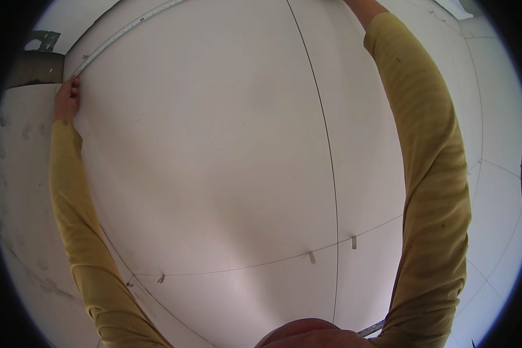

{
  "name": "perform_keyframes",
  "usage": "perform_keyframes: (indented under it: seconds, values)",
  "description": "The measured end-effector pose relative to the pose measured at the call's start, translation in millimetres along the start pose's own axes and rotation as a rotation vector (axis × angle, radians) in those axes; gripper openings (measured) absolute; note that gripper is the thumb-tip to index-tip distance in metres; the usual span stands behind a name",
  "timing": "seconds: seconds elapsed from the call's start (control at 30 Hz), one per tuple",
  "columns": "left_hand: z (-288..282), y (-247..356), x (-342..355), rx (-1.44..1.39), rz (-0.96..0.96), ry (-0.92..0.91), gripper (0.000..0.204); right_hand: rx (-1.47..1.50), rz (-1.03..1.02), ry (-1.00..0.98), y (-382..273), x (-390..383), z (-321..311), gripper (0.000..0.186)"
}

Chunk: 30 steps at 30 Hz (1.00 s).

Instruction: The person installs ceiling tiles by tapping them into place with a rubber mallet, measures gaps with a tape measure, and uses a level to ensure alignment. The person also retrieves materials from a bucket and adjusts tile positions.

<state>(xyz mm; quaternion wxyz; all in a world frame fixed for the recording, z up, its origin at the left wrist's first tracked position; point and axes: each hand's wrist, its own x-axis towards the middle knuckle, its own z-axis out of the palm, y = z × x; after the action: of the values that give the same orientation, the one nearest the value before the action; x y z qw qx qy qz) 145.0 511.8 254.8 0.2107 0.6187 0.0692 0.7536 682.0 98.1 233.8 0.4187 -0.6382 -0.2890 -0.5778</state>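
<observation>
At the upper left, my left hand (68,98) has its fingers curled on the lower end of a long pale measuring tape (116,37) with markings, which runs up to the top edge along a dark border. It lies against a large white tiled surface (226,127). My right hand (354,8) reaches out of frame at the top centre-right; only the wrist area shows, so its fingers and anything in them are hidden. Both forearms are in yellow sleeves.
Thin joints divide the tiles, with several small clips (354,242) along them. A smudged panel (26,180) is at the left, below a grey recess (35,68). More tiles (499,191) span the right side. A reddish rounded shape (307,333) shows at the bottom.
</observation>
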Motion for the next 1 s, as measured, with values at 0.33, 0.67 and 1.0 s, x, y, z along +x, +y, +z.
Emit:
perform_keyframes:
  seconds: [0.33,0.67,1.0]
  values:
    - [-12,-14,8,0.178,0.267,-0.078,0.023,-0.018,-0.011,0.024,-4,2,4,0.057]
    - [-5,-7,2,0.112,0.166,-0.022,0.025,-0.004,0.003,0.019,-3,1,6,0.054]
    - [-3,-6,-1,0.107,0.15,-0.018,0.023,-0.003,0.006,0.033,-5,0,7,0.053]
